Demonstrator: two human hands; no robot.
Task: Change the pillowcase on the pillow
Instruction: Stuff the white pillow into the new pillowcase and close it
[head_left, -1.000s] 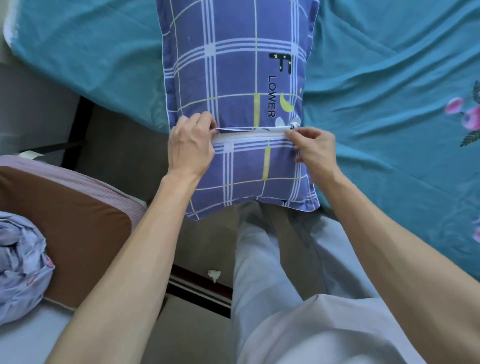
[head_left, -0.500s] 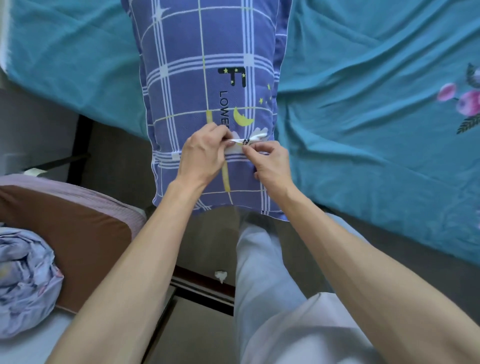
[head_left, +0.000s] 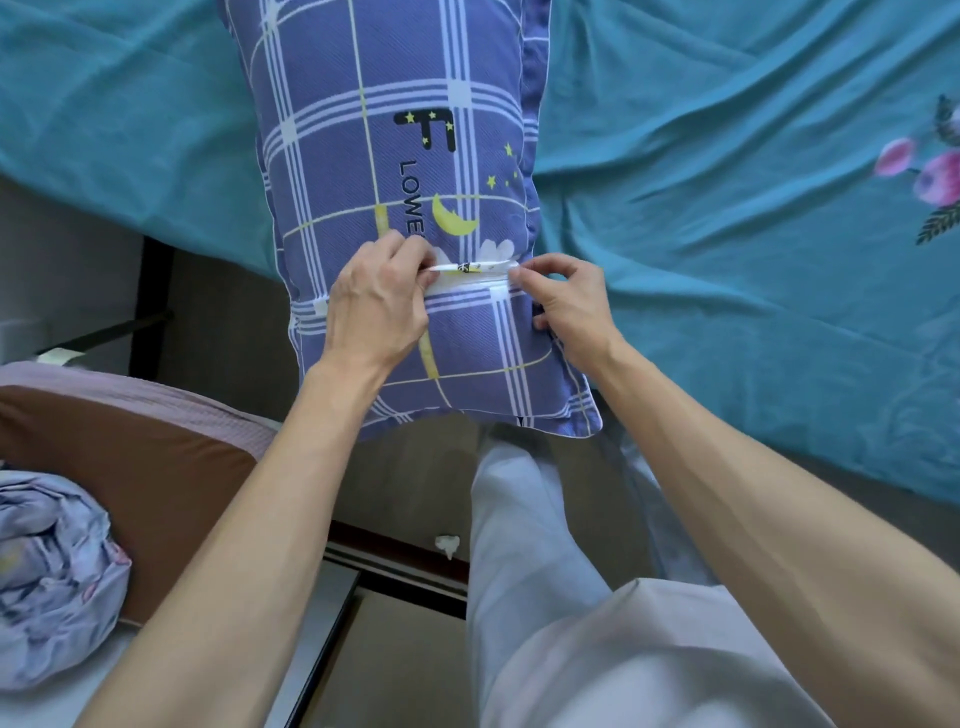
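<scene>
At the near edge of the bed, the pillow (head_left: 395, 156) lies lengthwise on the teal sheet (head_left: 727, 234), its near end hanging past the mattress edge toward the person's leg (head_left: 519, 545). Pillow is inside a purple plaid pillowcase (head_left: 467, 358) printed with a black "F", "LOWE…" lettering, a yellow moon and stars. A white opening seam (head_left: 467, 267) runs across the case near its lower third, white lining showing in the gap. Left hand (head_left: 376, 312) sits on the left-centre of the case, fingers curled, thumb and forefinger pinching the left end of the seam edge. Right hand (head_left: 569, 306) is at the right side of the case, fingers curled, fingertips pinching the right end of the same white edge; the strip is pulled taut between the two hands. A small dark mark sits mid-strip; too small to tell what it is. Both forearms are bare and reach in from the bottom of the view. Left of the bed: a brown cushion (head_left: 156, 467) with a pinkish cover on top, and a crumpled pale lilac floral fabric bundle (head_left: 52, 571) at the lower left, touching the cushion's near side. Pink flower print (head_left: 924, 171) shows on the sheet at far right, well apart from the pillow. A small white scrap (head_left: 447, 544) lies on the floor just left of the leg.
</scene>
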